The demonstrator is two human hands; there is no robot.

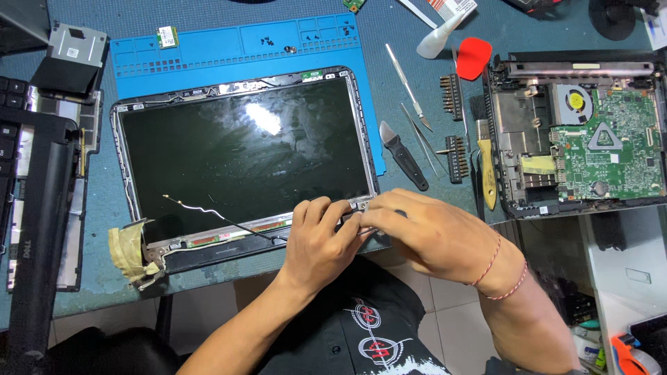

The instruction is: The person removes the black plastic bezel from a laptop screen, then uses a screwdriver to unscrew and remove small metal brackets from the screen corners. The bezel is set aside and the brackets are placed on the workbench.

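Bare black laptop screen panel (pixel 243 160) in its thin metal frame feels fragile, so I'd handle edges only. My left hand (pixel 321 239) and right hand (pixel 424 236) both pinch its lower right hinge bracket (pixel 360 205).

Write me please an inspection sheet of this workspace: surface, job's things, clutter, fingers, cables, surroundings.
Surface: teal desk with a blue work mat at the back.
Job's things: laptop screen panel lies flat in its frame; both hands work at its lower right hinge corner.
Clutter: opened laptop base, bit holders, tweezers, black pry tool, red pick, small screws on the mat.
Fingers: left hand and right hand pinch the corner; what they grip is hidden.
Cables: thin wire across the screen's lower part.
Surroundings: tiled floor, black keyboard frame at left.
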